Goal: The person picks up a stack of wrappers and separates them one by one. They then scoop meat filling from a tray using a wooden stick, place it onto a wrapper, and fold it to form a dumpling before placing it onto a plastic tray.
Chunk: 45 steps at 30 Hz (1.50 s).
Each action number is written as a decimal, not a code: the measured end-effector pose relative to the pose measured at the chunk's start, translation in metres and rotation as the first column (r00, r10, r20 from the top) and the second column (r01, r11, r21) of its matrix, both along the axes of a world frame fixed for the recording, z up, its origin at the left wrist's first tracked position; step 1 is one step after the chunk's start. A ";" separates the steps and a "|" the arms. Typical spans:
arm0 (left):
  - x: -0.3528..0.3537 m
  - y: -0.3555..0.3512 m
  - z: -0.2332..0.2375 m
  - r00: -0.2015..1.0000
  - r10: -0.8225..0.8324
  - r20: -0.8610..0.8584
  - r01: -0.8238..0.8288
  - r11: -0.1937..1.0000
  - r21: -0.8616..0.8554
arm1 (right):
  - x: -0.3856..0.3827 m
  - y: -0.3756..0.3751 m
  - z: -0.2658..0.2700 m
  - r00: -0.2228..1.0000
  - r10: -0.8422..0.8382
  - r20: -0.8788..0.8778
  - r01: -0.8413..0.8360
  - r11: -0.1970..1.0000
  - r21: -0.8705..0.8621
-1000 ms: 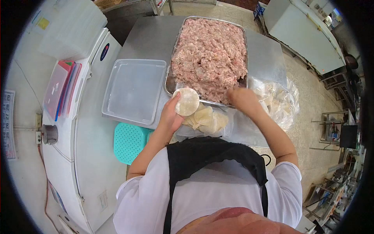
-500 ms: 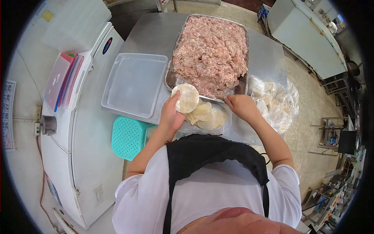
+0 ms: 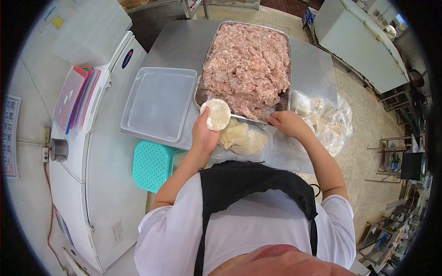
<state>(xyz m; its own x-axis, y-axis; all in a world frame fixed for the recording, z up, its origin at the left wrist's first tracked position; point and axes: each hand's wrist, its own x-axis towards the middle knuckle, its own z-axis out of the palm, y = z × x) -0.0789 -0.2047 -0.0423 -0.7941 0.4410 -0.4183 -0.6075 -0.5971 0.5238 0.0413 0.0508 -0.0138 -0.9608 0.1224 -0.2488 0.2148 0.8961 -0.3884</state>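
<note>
Two hands (image 3: 203,135) (image 3: 291,125), one held disc (image 3: 216,115), one tray (image 3: 199,97), perhaps four loose discs (image 3: 251,141)

One tray (image 3: 200,96) holds one meat mound (image 3: 248,69) — at its near edge, one held wrapper (image 3: 217,114); left of it, one box (image 3: 159,106), one stool (image 3: 152,165).

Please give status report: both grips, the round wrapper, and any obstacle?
Left grip holding round wrapper. Right grip at near rim of meat tray, any hold unclear. Wrapper's visible face looks bare. No obstacle seen between grips.
</note>
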 end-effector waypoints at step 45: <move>-0.062 0.065 0.067 0.980 -0.200 0.023 0.174 0.896 0.408 | -0.011 -0.035 0.095 0.928 0.102 -0.358 0.014 0.952 0.307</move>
<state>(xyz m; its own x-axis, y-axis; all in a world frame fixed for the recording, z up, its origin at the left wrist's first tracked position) -0.1406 -0.1399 0.0250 -0.6586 0.7196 -0.2199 -0.7521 -0.6209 0.2208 0.0302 0.0162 0.0809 -0.9826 0.0904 0.1623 0.0670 0.9873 -0.1440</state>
